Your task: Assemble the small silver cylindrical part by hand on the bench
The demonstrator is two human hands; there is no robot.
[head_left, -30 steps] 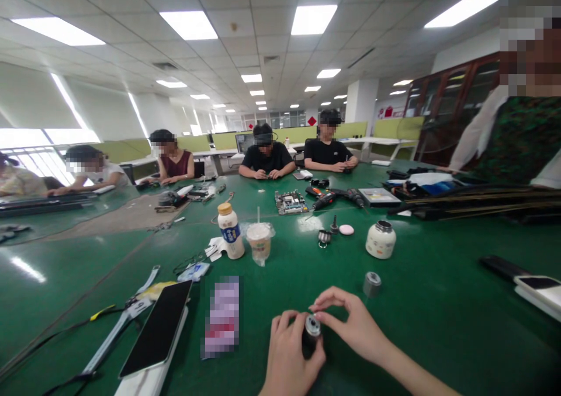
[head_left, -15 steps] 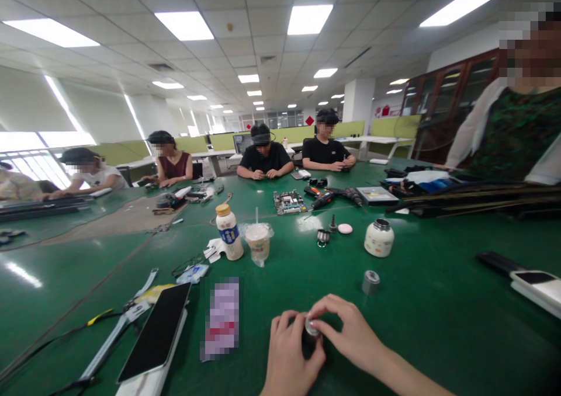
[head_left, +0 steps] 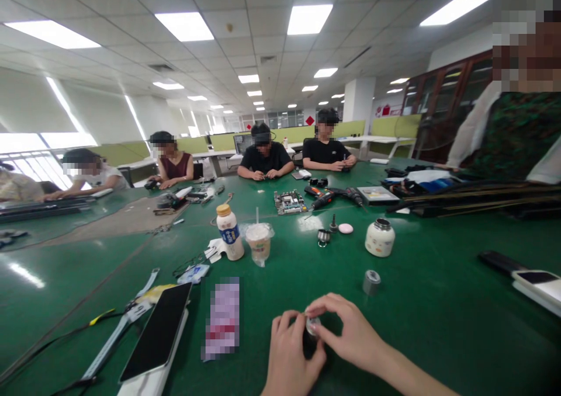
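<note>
Low in the view, a small silvery cylindrical part (head_left: 312,325) with a round top stands between my two hands; its lower end is mostly hidden. My left hand (head_left: 289,352) is curled round its side, thumb and fingers closing on it. From the right, my right hand (head_left: 348,332) grips the top rim between thumb and fingers. Just beyond my right hand sits a short grey metal cylinder (head_left: 371,282). Farther back are a squat cream bottle (head_left: 380,238) with an open metal neck, a small metal piece with a ring (head_left: 323,238), and a pink disc (head_left: 346,228).
On my left lie a purple packet (head_left: 222,320), a tablet (head_left: 158,332) and straps. A milk bottle (head_left: 230,235) and a drink cup (head_left: 259,244) stand ahead. Beyond are a circuit board (head_left: 290,202) and power drills (head_left: 335,196). Several people sit around the green table.
The fingers of my right hand have shifted slightly around the top of the silvery part, showing more of it. My left hand keeps its hold.
</note>
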